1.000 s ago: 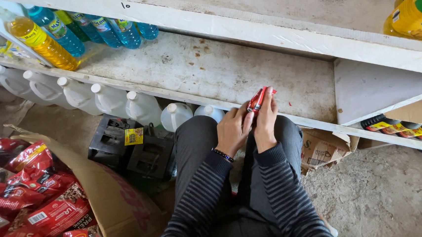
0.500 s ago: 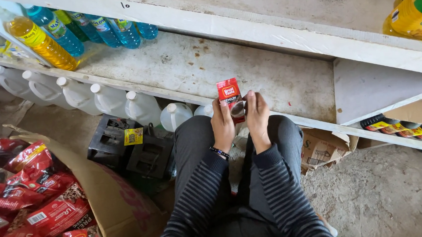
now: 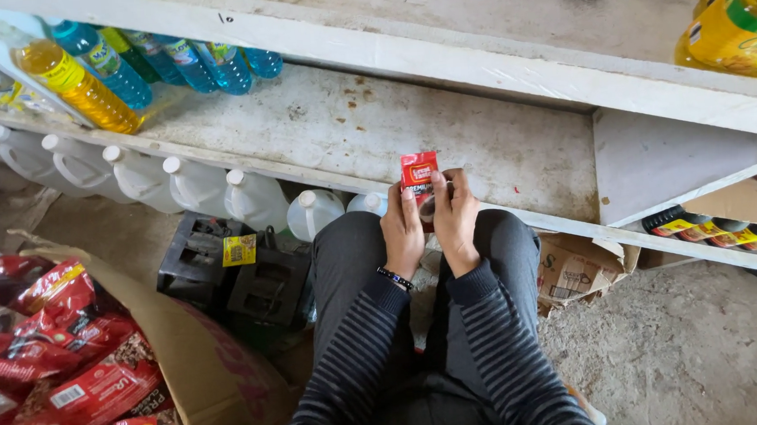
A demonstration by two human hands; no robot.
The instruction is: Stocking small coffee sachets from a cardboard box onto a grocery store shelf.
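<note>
You hold a small red sachet (image 3: 419, 176) upright between both hands, just above your knees and in front of the worn white shelf (image 3: 444, 137). Your left hand (image 3: 403, 228) and right hand (image 3: 455, 220) each keep a narrow grip closed on its lower half. A carton of red packets (image 3: 62, 385) sits at your left. White jugs (image 3: 190, 186) line the floor under the shelf, beside a black crate (image 3: 241, 275) bearing a yellow tag (image 3: 239, 250).
</note>
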